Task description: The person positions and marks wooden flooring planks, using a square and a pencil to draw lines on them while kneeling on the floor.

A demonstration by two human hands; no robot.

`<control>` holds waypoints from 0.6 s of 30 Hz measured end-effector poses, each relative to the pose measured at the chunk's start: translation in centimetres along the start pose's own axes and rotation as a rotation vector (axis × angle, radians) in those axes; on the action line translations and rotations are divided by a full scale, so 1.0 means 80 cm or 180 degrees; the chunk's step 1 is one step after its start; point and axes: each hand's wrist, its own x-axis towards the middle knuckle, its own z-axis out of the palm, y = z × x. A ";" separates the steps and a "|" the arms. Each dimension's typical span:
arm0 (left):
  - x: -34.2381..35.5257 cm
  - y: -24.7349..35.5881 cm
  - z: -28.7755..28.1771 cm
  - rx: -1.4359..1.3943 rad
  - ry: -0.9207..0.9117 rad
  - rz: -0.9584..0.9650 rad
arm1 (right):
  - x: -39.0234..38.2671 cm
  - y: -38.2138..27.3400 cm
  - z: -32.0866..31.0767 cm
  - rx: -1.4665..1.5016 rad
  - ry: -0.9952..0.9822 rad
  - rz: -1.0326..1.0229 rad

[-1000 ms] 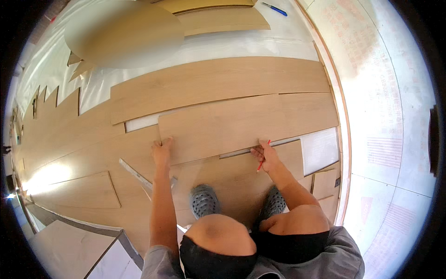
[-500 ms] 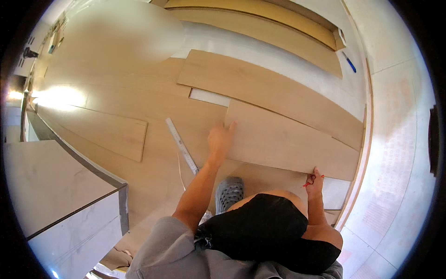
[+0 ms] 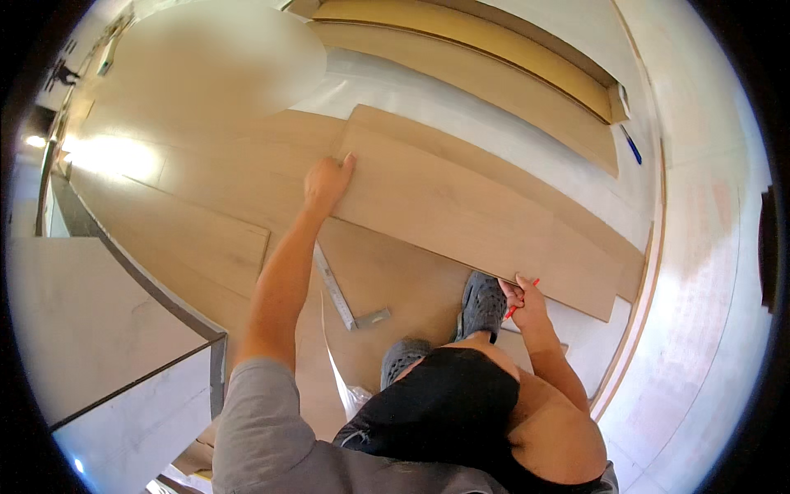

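A long light-brown floor plank (image 3: 461,214) slants across in front of me. My left hand (image 3: 327,183) is closed on its left end, thumb on top and the other fingers curled at the edge. My right hand (image 3: 523,298) grips the near edge toward the right end. That hand also has a thin red pencil or pen (image 3: 510,312) between its fingers. Beneath and beyond the held plank lies another plank (image 3: 605,244), partly covered. Below my left hand, a metal try square (image 3: 336,295) rests on the laid floor.
An open long carton (image 3: 485,41) lies at the far side, with a plank (image 3: 568,142) along it. A blue pen (image 3: 631,146) is close to its right end. White underlay (image 3: 588,333) shows at right. A marble-look block (image 3: 115,321) stands left. My grey clogs (image 3: 481,303) are under the plank.
The held plank has moved left and away from me, now overlapping the far plank. Both hands moved with it. One more clog and the square's short arm have come into view.
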 end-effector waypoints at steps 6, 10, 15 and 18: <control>0.077 -0.006 0.017 0.0384 0.0080 0.0107 | 0.058 0.002 0.035 0.0051 0.0170 0.0221; 0.115 -0.011 0.033 0.0547 0.0061 -0.0030 | 0.090 0.001 0.056 0.0099 0.0282 0.0328; 0.149 -0.001 0.073 0.1359 0.1138 0.0658 | 0.129 0.008 0.079 -0.0602 0.0394 0.0397; 0.167 0.038 0.103 0.1408 0.1405 0.1859 | 0.130 0.010 0.090 -0.0458 0.0557 0.0524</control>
